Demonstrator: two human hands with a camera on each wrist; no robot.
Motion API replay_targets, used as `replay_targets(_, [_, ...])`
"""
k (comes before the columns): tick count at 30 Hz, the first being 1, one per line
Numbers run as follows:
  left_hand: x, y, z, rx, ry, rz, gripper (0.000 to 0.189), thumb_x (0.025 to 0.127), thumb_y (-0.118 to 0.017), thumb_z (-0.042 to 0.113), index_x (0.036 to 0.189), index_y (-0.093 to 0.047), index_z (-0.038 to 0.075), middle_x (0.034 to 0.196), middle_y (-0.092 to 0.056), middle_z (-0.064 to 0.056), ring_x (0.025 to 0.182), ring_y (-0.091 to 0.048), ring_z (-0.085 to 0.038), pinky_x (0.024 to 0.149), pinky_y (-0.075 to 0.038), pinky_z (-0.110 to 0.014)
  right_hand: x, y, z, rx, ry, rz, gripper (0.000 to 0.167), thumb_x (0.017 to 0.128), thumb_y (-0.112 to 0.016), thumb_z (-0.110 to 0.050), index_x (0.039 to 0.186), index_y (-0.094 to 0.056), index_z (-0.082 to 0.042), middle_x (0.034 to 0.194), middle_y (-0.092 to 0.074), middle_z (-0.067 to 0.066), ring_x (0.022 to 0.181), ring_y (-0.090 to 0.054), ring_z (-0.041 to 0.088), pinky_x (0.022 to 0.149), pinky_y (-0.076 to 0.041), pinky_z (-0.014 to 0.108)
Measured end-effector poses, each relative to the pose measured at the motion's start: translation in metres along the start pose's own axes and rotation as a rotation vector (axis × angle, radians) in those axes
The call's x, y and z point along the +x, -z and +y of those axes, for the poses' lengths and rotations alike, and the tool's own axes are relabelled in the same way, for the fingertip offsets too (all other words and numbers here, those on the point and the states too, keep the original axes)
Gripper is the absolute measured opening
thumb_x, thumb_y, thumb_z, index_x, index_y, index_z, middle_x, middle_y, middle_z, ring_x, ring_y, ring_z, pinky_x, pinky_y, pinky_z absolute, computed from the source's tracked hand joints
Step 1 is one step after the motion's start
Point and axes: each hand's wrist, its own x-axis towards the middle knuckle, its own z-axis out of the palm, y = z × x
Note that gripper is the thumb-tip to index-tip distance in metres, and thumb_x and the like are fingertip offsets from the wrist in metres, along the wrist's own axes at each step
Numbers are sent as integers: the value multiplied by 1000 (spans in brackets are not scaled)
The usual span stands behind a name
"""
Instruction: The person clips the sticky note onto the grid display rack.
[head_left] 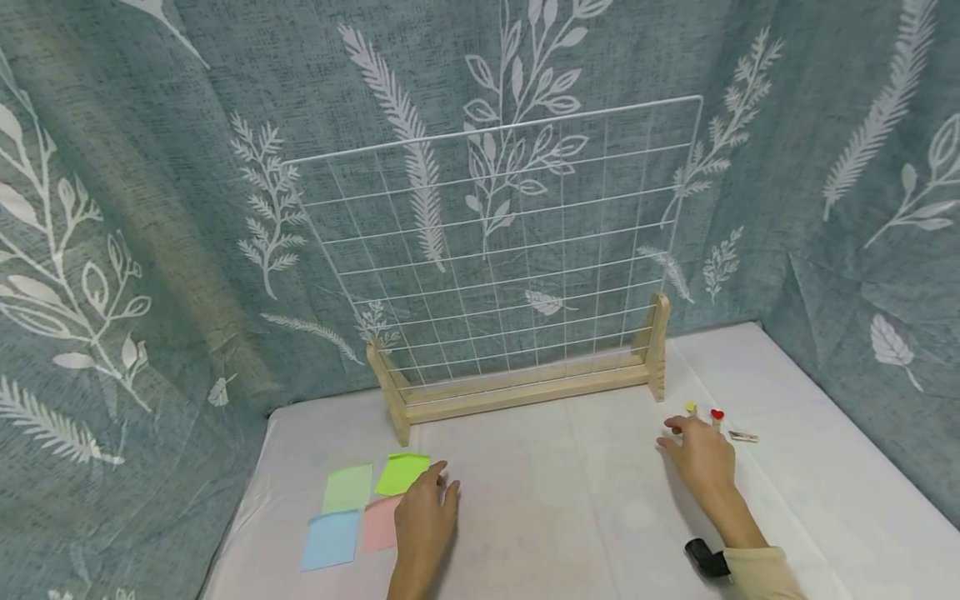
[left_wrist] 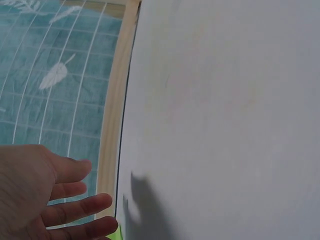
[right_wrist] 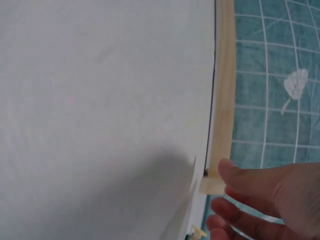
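Observation:
My left hand [head_left: 425,517] hovers beside several sticky notes, its fingers relaxed and holding nothing. Bright green [head_left: 403,474] and pink [head_left: 380,524] notes lie nearest it, the pink one partly hidden by the hand. Pale green [head_left: 348,487] and blue [head_left: 331,540] notes are farther left. On the other side, my right hand [head_left: 702,458] is held near small clips with loosely bent fingers and nothing between them. One clip has a yellow top [head_left: 691,407], another a red heart [head_left: 717,414], and a small wooden clip [head_left: 743,437] lies flat to the right.
A white wire grid [head_left: 495,250] stands upright in a wooden base [head_left: 525,395] at the back of the white-covered table [head_left: 540,517]. Patterned teal cloth [head_left: 180,333] hangs behind and at both sides. A black object [head_left: 706,557] shows by the right sleeve [head_left: 761,573].

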Motion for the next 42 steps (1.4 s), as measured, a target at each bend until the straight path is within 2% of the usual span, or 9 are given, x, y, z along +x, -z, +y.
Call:
replay_targets(6, [3,17,-16,-5,76,35,29,82,-77,10,108,-70,-2,83,-71,-8,64,-65,-22,48,-50,-37,2,7,8,-8,-45,14,27,79,-79,-10,101,-71,4,92,-70,21,80,-66,43,52,-52,53])
replay_targets(11, [0,32,-29,22,118,48,28,83,-75,10,107,-70,-3,82,-70,-10,67,-67,-28,51,-52,-45,4,9,13,-28,-54,31,27,80,-78,-7,101,-70,8,94,-70,25,82,-66,45,53,-53,52])
replay_targets(17, [-5,42,-48,54,160,78,27,80,-74,6,105,-69,-4,77,-68,-11,61,-63,-29,48,-50,-48,9,8,15,-49,-65,22,27,81,-76,-5,103,-69,10,98,-69,28,82,-66,47,51,-53,52])
replay_targets(19, [-7,46,-53,70,194,52,29,80,-75,6,106,-69,-6,75,-66,-10,60,-61,-28,47,-49,-48,10,7,16,-46,-70,25,27,81,-75,-5,103,-69,10,99,-69,29,82,-65,48,52,-53,53])
replay_targets(25, [-10,58,-59,110,290,-95,36,82,-75,6,111,-64,-11,74,-58,-9,61,-56,-25,49,-50,-46,13,11,18,-35,-84,3,27,83,-73,-4,104,-68,11,100,-67,31,84,-63,52,57,-53,60])
replay_targets(32, [-11,55,-69,108,332,-80,40,80,-76,4,114,-62,-13,74,-58,-8,59,-56,-24,47,-50,-44,16,13,25,-8,-76,8,23,81,-68,4,102,-67,14,99,-65,35,83,-63,54,60,-53,62])
replay_targets(36, [-10,55,-69,103,364,-82,37,81,-77,7,109,-64,-12,75,-59,-10,60,-57,-25,49,-51,-43,18,13,29,-1,-68,9,22,80,-68,7,99,-66,17,93,-63,35,81,-63,53,60,-54,60])
replay_targets(42, [-9,57,-67,95,398,-94,25,82,-77,9,100,-67,-5,79,-58,-10,64,-57,-26,51,-49,-42,21,15,35,-18,-71,-14,21,79,-73,4,94,-66,18,85,-62,30,78,-63,50,63,-54,58])
